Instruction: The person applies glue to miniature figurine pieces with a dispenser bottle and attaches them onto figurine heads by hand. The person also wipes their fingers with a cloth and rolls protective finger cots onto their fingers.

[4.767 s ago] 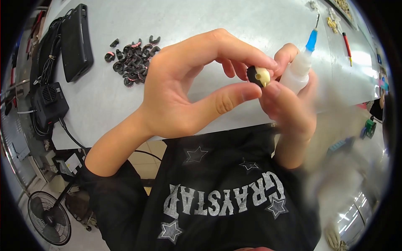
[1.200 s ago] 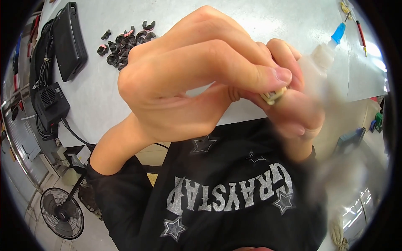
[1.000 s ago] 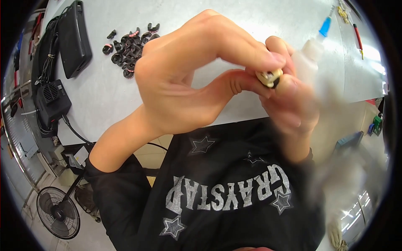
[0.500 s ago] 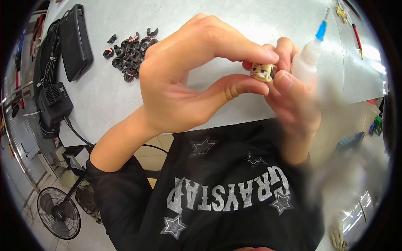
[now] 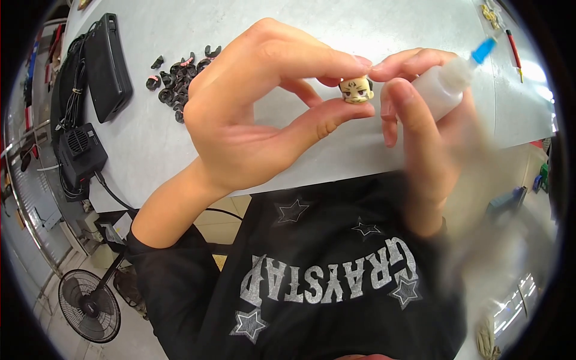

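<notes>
Between the thumb and fingertips of my left hand [image 5: 252,114] is a small figurine head [image 5: 356,90], cream-coloured with dark hair at the sides and a painted face. It is held upright above the table. My right hand [image 5: 429,120] is just to the right of it, with a white translucent squeeze bottle [image 5: 441,90] lying across the palm and fingers. The bottle's blue needle tip [image 5: 483,50] points up and right, away from the head. My right index fingertip is close beside the head; whether it touches cannot be made out.
On the grey table [image 5: 336,162], several small black curved pieces [image 5: 174,84], some with pink edges, lie in a pile behind my left hand. At the left are a black flat device [image 5: 108,66], a black adapter box [image 5: 81,150] and cables. A red pen-like tool [image 5: 514,54] lies at far right.
My right hand has drawn back right from the figurine head and tilted the bottle rightward. My left hand has moved slightly left with the head, its face now turned more toward view.
</notes>
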### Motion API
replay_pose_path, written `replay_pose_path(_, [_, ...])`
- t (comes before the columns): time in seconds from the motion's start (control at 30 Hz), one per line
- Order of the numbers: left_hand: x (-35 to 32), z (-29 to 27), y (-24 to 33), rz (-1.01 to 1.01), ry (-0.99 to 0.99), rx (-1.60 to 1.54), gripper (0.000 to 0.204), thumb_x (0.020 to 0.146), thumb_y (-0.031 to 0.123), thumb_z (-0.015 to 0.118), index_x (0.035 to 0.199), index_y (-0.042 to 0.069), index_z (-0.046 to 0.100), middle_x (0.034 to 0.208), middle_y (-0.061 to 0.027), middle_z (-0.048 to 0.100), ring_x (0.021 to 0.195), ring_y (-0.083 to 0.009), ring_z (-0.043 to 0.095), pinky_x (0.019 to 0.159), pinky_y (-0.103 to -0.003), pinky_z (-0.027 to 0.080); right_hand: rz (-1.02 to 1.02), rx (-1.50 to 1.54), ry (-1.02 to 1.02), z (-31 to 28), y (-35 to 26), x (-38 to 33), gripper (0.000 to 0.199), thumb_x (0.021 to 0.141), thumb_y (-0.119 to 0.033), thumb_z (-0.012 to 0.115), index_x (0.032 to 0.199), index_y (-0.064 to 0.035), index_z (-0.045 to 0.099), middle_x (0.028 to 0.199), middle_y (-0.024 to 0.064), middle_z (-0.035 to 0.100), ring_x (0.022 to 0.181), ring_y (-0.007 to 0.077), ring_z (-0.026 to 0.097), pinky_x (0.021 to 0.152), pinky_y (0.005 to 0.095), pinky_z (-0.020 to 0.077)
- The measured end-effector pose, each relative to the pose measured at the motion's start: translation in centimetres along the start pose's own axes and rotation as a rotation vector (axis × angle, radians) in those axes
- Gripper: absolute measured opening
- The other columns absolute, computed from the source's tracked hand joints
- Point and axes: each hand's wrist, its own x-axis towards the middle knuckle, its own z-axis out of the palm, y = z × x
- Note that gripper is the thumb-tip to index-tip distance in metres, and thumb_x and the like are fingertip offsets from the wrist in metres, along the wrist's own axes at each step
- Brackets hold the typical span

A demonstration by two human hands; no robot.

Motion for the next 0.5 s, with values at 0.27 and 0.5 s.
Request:
replay_pose_path(0.27, [0.0,0.2,-0.7,0.238,0.047,0.224,0.036,0.064,-0.010,0.075,0.098,-0.005,0.064,0.089,-0.0145,0.063,0.072,-0.0163,0.061,0.058,-0.022,0.052,-0.096,-0.145,0.002,1.0,-1.0,0.3,0.010,0.084,-0.003,0.059,0.092,0.0006,0.053,0.092,0.0175,0.062,0.054,0.0074,0.050,0.043,0.0170,0.0379])
replay_pose_path(0.5, [-0.2,0.6,-0.1,0.203,0.057,0.270,0.037,0.061,-0.009,0.076,0.096,-0.005,0.067,0.088,-0.0136,0.063,0.071,-0.0161,0.062,0.057,-0.023,0.051,-0.012,-0.215,0.026,1.0,-1.4,0.2,0.004,0.082,0.003,0.060,0.083,0.0026,0.057,0.088,0.0148,0.063,0.048,0.0065,0.048,0.043,0.0166,0.0375])
